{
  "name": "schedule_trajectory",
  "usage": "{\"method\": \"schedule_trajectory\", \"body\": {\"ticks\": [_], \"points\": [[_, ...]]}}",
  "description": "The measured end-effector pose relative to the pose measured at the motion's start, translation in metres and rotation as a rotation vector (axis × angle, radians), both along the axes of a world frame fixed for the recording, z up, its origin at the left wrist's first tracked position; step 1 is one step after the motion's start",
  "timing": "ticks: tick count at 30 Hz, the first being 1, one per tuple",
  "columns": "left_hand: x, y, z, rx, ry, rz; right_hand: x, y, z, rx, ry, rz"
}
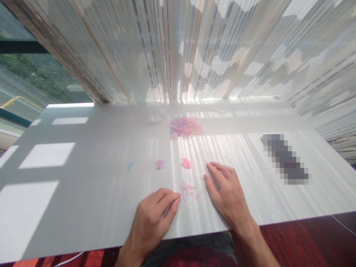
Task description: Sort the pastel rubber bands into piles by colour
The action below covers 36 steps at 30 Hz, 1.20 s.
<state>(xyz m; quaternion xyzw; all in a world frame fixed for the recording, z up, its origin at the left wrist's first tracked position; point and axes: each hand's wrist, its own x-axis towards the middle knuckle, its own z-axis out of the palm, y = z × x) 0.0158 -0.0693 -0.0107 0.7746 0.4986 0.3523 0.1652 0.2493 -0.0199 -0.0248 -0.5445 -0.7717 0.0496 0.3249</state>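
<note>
My left hand (157,209) rests near the front edge with thumb and fingertips pressed together; whatever is between them is too small to make out. Its fingertips are at the left side of a loose spread of pink and pale rubber bands (189,190). My right hand (226,185) lies to the right, index finger stretched to the tabletop beside a tiny pale band and thumb held apart. Farther up are small piles of hot-pink bands (186,162), purple bands (160,164) and blue bands (130,165), with a few faint yellowish bands (228,159) to the right.
A large mixed heap of rubber bands (185,127) lies toward the back of the white table (97,207). Behind it stand a clear round container (155,112) and a clear lid (221,107). A blurred-out dark object (286,159) lies at right. Striped curtains (178,48) hang behind.
</note>
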Motion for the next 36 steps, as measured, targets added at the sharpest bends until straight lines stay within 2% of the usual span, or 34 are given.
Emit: {"method": "schedule_trajectory", "body": {"ticks": [7,18,23,29,36], "points": [[0.001,-0.001,0.002,0.008,0.012,0.011,0.001,0.000,0.000,0.042,0.041,-0.015],[0.003,0.000,0.010,-0.075,-0.020,-0.004,-0.001,0.000,-0.003,0.072,0.030,-0.014],[0.012,0.007,0.004,0.027,0.068,0.050,0.001,-0.002,0.000,0.079,0.092,0.000],[0.018,0.012,-0.004,0.041,0.159,0.163,0.001,-0.023,0.006,-0.034,0.222,0.091],[0.016,0.020,0.003,-0.008,0.225,0.072,-0.004,-0.031,0.011,-0.125,0.160,0.191]]}}
